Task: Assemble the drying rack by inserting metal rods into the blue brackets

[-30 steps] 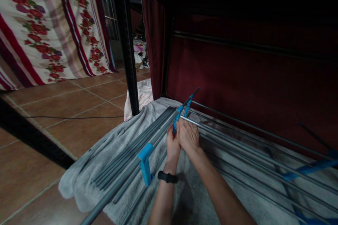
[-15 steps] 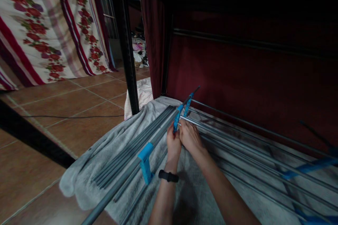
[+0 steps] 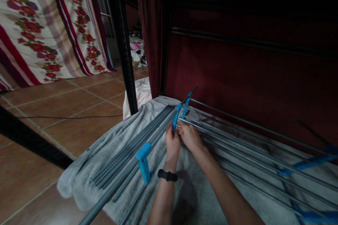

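Observation:
A folding drying rack of grey metal rods (image 3: 237, 147) and blue plastic parts lies flat on a grey blanket (image 3: 87, 168). My left hand (image 3: 172, 145), with a black band at the wrist, is closed round a blue plastic bracket (image 3: 175, 119) at the rack's far end. My right hand (image 3: 189, 136) is right beside it, fingers pinched on the end of a silver rod (image 3: 182, 121) where it meets that bracket. A second blue bracket (image 3: 186, 106) stands just behind. Another blue clip (image 3: 144, 161) hangs on the grey side tube nearer me.
A black metal post (image 3: 124, 49) rises left of the rack, and a dark red cloth wall (image 3: 237, 77) stands behind it. Terracotta floor tiles (image 3: 66, 112) with a thin black cable spread to the left. A floral striped sheet (image 3: 44, 24) hangs at the far left.
My right hand has slid slightly down and to the right along the rod end. The left hand keeps its hold on the blue bracket. The view has shifted a little.

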{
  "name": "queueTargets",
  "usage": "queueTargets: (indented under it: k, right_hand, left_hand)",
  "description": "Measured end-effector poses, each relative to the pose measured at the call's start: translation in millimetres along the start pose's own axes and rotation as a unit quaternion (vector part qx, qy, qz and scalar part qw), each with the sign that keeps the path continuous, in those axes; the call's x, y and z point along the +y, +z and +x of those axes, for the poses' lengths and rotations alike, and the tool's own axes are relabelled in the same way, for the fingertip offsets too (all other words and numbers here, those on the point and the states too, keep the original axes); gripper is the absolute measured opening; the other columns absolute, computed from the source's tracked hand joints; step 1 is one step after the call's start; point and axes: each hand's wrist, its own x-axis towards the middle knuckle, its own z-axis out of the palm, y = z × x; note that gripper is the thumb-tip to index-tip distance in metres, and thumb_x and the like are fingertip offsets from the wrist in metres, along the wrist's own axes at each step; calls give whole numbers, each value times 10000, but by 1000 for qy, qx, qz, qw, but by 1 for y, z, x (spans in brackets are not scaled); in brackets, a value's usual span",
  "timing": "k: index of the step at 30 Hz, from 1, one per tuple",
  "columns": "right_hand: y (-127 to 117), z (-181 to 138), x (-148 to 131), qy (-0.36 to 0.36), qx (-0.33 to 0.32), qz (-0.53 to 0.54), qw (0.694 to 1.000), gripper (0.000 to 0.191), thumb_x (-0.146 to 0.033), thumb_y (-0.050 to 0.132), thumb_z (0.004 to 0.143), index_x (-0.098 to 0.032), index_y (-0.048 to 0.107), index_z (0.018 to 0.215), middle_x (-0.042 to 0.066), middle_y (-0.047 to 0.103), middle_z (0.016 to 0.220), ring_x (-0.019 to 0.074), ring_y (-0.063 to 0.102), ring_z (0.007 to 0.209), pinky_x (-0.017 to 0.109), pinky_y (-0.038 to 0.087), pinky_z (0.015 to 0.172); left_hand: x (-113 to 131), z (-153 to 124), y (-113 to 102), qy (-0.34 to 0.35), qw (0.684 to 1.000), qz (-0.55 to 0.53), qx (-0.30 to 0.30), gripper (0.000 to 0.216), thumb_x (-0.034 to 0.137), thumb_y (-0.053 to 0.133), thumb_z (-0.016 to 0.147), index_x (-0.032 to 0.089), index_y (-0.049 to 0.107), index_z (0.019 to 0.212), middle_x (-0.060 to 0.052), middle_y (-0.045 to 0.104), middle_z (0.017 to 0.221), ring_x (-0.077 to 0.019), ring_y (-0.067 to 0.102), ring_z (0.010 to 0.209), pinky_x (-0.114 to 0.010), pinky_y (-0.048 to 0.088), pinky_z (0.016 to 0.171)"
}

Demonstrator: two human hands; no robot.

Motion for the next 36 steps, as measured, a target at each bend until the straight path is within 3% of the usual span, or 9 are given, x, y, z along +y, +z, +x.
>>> queueTargets:
  k: [7, 20, 36]
  right_hand:
    - [7, -2, 4, -9, -7, 4, 1000, 373, -288, 348, 1042, -235, 612, 1300, 91, 751, 1125, 220, 695, 1033, 311, 453, 856]
    - [3, 7, 10, -10, 15, 26, 999, 343, -319, 390, 1036, -257, 634, 1270, 75, 753, 1151, 214, 689, 1058, 297, 443, 870]
    - [2, 4, 8, 5, 13, 54, 998, 299, -309, 418, 1027, -248, 579, 1273, 54, 763, 1099, 203, 704, 1026, 285, 440, 833]
  left_hand:
    - [-1, 1, 0, 7, 1000, -1, 0, 455, 64, 537, 775, 188, 701, 1181, -104, 682, 1334, -248, 587, 1296, -437, 350, 1209]
    - [-3, 1, 0, -5, 1000, -8, -8, 311, 220, 596, 856, 198, 707, 1146, -116, 699, 1284, -261, 607, 1265, -447, 393, 1166]
    - [0, 1, 1, 4, 1000, 15, -5, 327, 157, 564, 846, 194, 712, 1135, -101, 702, 1288, -243, 616, 1244, -421, 397, 1166]
